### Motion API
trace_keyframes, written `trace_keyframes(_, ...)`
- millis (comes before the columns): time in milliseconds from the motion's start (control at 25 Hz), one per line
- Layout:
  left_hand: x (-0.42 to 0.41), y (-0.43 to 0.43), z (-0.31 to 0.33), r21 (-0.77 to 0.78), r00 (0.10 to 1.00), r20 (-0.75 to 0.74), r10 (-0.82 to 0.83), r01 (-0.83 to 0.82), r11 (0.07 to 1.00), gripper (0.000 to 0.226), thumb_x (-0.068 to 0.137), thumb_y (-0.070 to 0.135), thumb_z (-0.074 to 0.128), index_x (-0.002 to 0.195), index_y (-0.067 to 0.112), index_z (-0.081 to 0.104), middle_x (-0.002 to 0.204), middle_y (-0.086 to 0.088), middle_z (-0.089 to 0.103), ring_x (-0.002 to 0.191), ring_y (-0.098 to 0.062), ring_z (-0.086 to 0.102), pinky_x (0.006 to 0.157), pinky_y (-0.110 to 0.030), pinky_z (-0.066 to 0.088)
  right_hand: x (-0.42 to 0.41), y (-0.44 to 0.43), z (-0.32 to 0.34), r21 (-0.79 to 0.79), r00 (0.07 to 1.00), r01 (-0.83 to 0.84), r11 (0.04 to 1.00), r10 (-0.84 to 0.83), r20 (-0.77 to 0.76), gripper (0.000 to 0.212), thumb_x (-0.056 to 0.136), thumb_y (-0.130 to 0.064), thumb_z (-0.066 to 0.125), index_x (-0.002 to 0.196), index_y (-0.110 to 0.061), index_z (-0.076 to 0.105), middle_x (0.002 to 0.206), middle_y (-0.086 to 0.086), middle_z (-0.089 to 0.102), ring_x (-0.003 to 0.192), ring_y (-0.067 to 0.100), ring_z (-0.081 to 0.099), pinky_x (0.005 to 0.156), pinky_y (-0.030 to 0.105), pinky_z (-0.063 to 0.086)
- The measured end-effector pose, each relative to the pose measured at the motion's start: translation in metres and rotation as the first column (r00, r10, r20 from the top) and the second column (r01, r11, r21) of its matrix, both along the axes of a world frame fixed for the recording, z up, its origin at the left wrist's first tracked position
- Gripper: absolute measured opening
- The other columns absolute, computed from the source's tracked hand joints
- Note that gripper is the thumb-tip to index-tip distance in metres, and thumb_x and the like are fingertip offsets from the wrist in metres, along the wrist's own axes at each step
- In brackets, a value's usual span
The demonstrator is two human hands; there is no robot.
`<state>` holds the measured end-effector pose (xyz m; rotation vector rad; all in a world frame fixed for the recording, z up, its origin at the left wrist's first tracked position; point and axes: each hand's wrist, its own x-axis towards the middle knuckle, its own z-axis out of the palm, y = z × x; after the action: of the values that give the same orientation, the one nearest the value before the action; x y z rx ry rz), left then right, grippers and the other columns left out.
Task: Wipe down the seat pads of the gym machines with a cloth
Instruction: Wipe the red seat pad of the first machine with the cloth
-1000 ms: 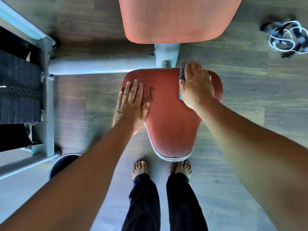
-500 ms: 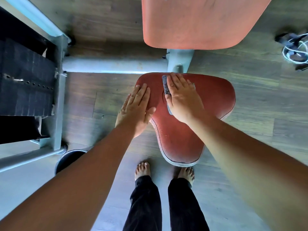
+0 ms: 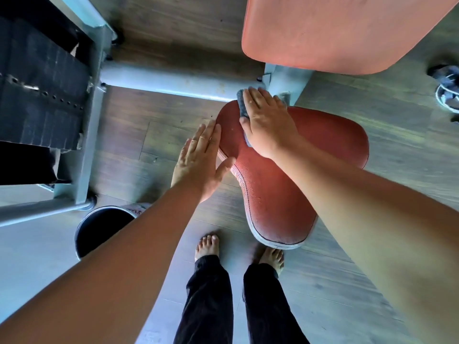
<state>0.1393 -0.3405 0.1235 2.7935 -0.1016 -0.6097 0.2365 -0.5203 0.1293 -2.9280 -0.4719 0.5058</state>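
Observation:
A red seat pad with a pale rim stands in the middle of the view, its narrow end toward me. My right hand lies flat on a grey cloth and presses it onto the pad's far left corner. Only the cloth's edges show around the fingers. My left hand hangs flat with straight fingers by the pad's left edge, thumb touching the rim; it holds nothing. A larger orange-red back pad fills the upper right.
The machine's grey steel frame and black weight stack stand to the left. A dark round bucket sits on the floor near my left forearm. Straps and a white cable lie at the right edge. My bare feet are below the seat.
My right hand slid the cloth from the pad's far right across to its far left corner. My left hand slipped off the pad's top to its left edge. The view shifted.

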Motion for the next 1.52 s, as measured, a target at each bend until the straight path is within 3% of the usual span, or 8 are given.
trace_keyframes(240, -0.002, 0.000, 0.000, -0.065, 0.999, -0.011, 0.043, -0.043, 0.997, 0.087, 0.101, 0.067, 0.029, 0.165, 0.019, -0.005, 0.174, 0.004, -0.006, 0.160, -0.013, -0.007, 0.130, -0.037, 0.004, -0.084, -0.043, 0.021, 0.115, 0.957, -0.285, 0.952, 0.289, -0.023, 0.062, 0.103, -0.041, 0.029, 0.158, -0.014, 0.023, 0.167, 0.004, 0.022, 0.155, 0.023, 0.017, 0.125, 0.043, 0.018)
trace_keyframes(480, -0.008, -0.004, 0.003, -0.069, 0.997, -0.027, 0.071, -0.072, 0.995, 0.091, 0.099, 0.069, 0.031, 0.164, 0.017, -0.007, 0.174, 0.000, -0.005, 0.160, -0.014, -0.005, 0.128, -0.034, 0.005, 0.001, 0.022, 0.003, 0.056, 0.984, -0.174, 0.983, 0.176, -0.027, 0.061, 0.104, -0.040, 0.033, 0.159, -0.017, 0.021, 0.168, 0.002, 0.019, 0.155, 0.024, 0.014, 0.125, 0.048, 0.015)
trace_keyframes(680, -0.021, -0.014, 0.004, -0.057, 0.996, -0.007, 0.094, -0.094, 0.994, 0.089, 0.101, 0.064, 0.034, 0.165, 0.015, -0.004, 0.174, -0.001, -0.004, 0.160, -0.017, -0.003, 0.130, -0.038, 0.008, -0.077, -0.047, 0.024, 0.141, 0.867, -0.489, 0.861, 0.497, -0.028, 0.063, 0.102, -0.046, 0.018, 0.159, -0.020, 0.019, 0.168, -0.003, 0.016, 0.156, 0.019, 0.009, 0.126, 0.042, 0.014)
trace_keyframes(840, -0.024, -0.012, -0.004, -0.081, 0.994, -0.014, 0.108, -0.109, 0.991, 0.093, 0.097, 0.071, 0.026, 0.164, 0.016, -0.007, 0.174, 0.000, -0.006, 0.160, -0.016, -0.004, 0.130, -0.036, 0.005, 0.010, 0.017, 0.003, 0.045, 0.957, -0.289, 0.956, 0.288, 0.008, 0.058, 0.103, -0.040, 0.030, 0.156, -0.015, 0.029, 0.165, 0.004, 0.028, 0.153, 0.027, 0.021, 0.122, 0.049, 0.023)
trace_keyframes(920, -0.028, -0.012, -0.004, -0.100, 0.993, -0.017, 0.114, -0.115, 0.988, 0.095, 0.097, 0.071, 0.029, 0.164, 0.015, -0.007, 0.174, -0.001, -0.005, 0.160, -0.017, -0.003, 0.130, -0.035, 0.005, 0.020, 0.040, 0.001, 0.039, 0.967, -0.249, 0.968, 0.251, -0.040, 0.058, 0.103, -0.040, 0.034, 0.156, -0.016, 0.029, 0.166, 0.002, 0.025, 0.154, 0.026, 0.017, 0.123, 0.049, 0.019)
trace_keyframes(1160, -0.039, -0.019, 0.007, -0.110, 0.994, -0.041, 0.101, -0.105, 0.988, 0.096, 0.096, 0.066, 0.035, 0.164, 0.010, -0.004, 0.174, -0.004, -0.008, 0.160, -0.019, -0.004, 0.130, -0.038, 0.009, -0.099, -0.038, 0.027, 0.120, 0.911, -0.404, 0.907, 0.411, -0.032, 0.062, 0.102, -0.043, 0.029, 0.159, -0.020, 0.021, 0.168, -0.003, 0.017, 0.156, 0.020, 0.011, 0.124, 0.043, 0.015)
trace_keyframes(1360, -0.044, -0.022, 0.007, -0.109, 0.994, -0.032, 0.104, -0.107, 0.988, 0.094, 0.100, 0.063, 0.039, 0.164, 0.009, -0.006, 0.173, -0.004, -0.013, 0.160, -0.019, -0.007, 0.127, -0.034, 0.005, -0.032, 0.010, 0.006, 0.030, 0.989, -0.147, 0.989, 0.147, -0.006, 0.062, 0.103, -0.039, 0.033, 0.159, -0.018, 0.020, 0.168, 0.001, 0.018, 0.156, 0.023, 0.012, 0.123, 0.051, 0.019)
trace_keyframes(1520, -0.045, -0.023, 0.010, -0.105, 0.995, -0.034, 0.094, -0.097, 0.990, 0.094, 0.101, 0.058, 0.043, 0.164, 0.010, -0.006, 0.173, -0.004, -0.013, 0.160, -0.018, -0.007, 0.128, -0.036, 0.009, -0.129, -0.013, 0.030, 0.045, 0.996, -0.084, 0.995, 0.083, 0.020, 0.062, 0.100, -0.037, 0.038, 0.156, -0.014, 0.029, 0.165, 0.004, 0.028, 0.154, 0.025, 0.019, 0.122, 0.050, 0.021)
